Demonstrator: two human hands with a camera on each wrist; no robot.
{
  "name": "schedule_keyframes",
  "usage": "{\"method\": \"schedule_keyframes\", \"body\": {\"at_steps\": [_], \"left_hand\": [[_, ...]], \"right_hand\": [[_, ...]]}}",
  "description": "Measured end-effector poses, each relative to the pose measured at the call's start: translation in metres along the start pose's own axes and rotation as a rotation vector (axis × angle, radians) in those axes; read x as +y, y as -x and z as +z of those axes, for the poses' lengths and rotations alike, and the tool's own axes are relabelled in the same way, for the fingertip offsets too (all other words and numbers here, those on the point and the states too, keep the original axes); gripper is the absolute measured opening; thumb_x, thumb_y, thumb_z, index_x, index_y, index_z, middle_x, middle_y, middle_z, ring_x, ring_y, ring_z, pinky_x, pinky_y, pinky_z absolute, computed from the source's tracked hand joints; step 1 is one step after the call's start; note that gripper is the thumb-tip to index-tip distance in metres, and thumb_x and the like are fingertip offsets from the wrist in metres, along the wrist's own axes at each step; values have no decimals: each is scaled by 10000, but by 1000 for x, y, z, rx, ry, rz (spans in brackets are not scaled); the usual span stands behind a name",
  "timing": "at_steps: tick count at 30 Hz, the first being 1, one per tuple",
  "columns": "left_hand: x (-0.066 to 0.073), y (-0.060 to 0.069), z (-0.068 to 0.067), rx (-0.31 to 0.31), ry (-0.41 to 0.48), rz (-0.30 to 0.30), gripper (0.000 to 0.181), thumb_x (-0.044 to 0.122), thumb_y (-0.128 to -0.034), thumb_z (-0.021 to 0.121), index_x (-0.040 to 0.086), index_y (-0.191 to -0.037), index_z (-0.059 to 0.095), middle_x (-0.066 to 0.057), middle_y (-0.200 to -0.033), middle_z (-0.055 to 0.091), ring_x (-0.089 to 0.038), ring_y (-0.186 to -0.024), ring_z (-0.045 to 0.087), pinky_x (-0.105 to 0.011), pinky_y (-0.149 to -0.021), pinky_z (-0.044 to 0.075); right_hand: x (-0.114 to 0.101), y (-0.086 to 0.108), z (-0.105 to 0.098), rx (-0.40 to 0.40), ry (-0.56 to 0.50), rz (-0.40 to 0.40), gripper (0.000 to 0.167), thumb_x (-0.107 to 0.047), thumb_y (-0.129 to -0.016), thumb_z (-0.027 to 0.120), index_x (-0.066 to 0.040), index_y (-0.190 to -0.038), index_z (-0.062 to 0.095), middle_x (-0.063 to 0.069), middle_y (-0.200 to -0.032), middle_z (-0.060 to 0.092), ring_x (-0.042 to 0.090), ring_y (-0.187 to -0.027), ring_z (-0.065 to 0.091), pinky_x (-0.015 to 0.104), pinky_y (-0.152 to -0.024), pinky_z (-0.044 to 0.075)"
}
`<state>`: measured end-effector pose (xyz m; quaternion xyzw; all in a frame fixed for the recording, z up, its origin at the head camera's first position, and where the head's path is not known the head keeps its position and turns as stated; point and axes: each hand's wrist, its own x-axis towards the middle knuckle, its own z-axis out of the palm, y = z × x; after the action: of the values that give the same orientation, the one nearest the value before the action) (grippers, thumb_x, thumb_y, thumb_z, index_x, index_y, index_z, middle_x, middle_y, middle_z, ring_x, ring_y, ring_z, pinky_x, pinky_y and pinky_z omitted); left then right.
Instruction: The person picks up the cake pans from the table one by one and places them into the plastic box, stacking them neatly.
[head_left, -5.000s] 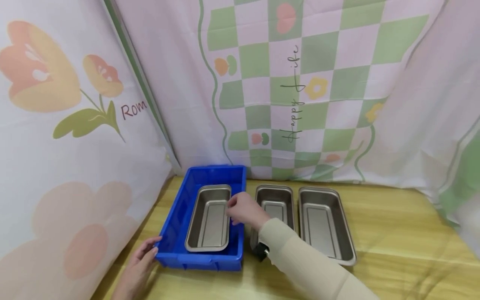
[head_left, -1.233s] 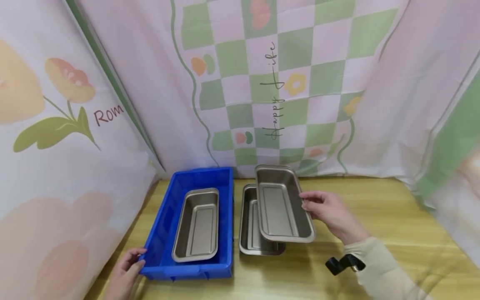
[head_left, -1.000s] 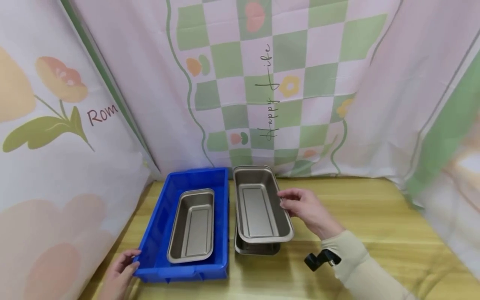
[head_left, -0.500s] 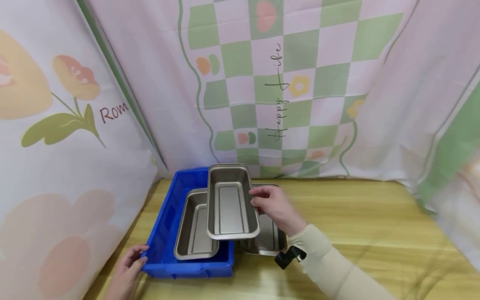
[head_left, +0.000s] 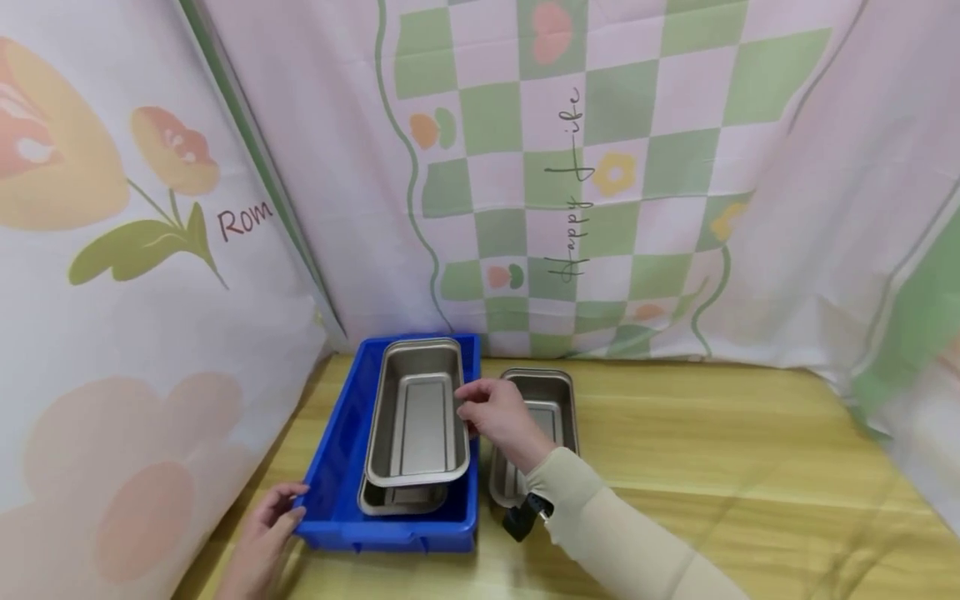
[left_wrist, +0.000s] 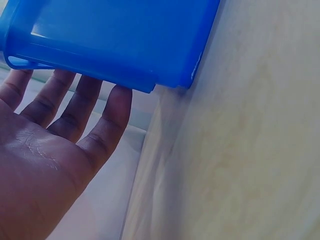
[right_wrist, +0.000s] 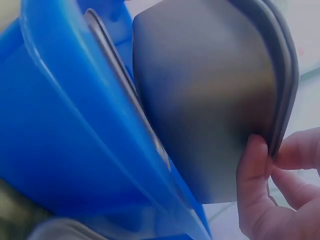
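My right hand (head_left: pixel 506 417) pinches the right rim of a grey metal loaf pan (head_left: pixel 427 417) between thumb and fingers. That pan is above the blue bin (head_left: pixel 390 533), covering most of a second loaf pan (head_left: pixel 405 500) inside it. In the right wrist view the held pan (right_wrist: pixel 200 100) is tilted, its base beside the rim of the lower pan (right_wrist: pixel 117 60). At the bin's near left corner is my left hand (head_left: pixel 262 533). The left wrist view shows its fingers (left_wrist: pixel 112 120) extended, fingertips touching the bin's edge (left_wrist: pixel 100 72).
A third loaf pan (head_left: pixel 555 417) stands on the wooden table (head_left: pixel 712 467) right of the bin, partly hidden by my right hand and sleeve. A patterned curtain (head_left: pixel 585 183) hangs behind, and a flowered cloth (head_left: pixel 150 333) rises at the left.
My right hand has carried the loaf pan leftward from the table, across the other standing pan, to over the blue bin. My left hand stays at the bin's corner.
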<state>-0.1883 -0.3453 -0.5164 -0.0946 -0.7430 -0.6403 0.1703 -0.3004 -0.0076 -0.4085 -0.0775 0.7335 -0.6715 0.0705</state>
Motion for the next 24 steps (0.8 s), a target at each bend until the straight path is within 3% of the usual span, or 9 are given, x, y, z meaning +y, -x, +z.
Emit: {"method": "schedule_keyframes", "body": {"at_steps": [7, 15, 24], "left_hand": [[1, -2, 4, -1, 36, -3, 216, -146, -916, 519, -87, -1121, 551, 31, -1057, 615, -54, -960, 567, -187, -774, 479], [4, -2, 6, 4, 17, -30, 199, -128, -927, 521, -87, -1120, 546, 18, -1025, 590, -70, -901, 553, -204, -735, 477], [8, 0, 5, 11, -31, -46, 207, -135, -914, 522, -75, -1111, 554, -5, -963, 585, -86, -841, 555, -221, -686, 482]], "right_hand": [[10, -8, 16, 16, 74, -8, 256, 73, -816, 595, 81, -1066, 648, 99, -841, 614, 194, -640, 606, 335, -570, 551], [18, -13, 28, 45, 115, -47, 233, 91, -797, 557, 92, -1011, 651, 94, -797, 617, 208, -558, 592, 352, -516, 548], [21, -8, 42, 43, 214, -55, 111, 35, -824, 608, -18, -896, 675, 56, -753, 618, 176, -484, 580, 320, -498, 529]]}}
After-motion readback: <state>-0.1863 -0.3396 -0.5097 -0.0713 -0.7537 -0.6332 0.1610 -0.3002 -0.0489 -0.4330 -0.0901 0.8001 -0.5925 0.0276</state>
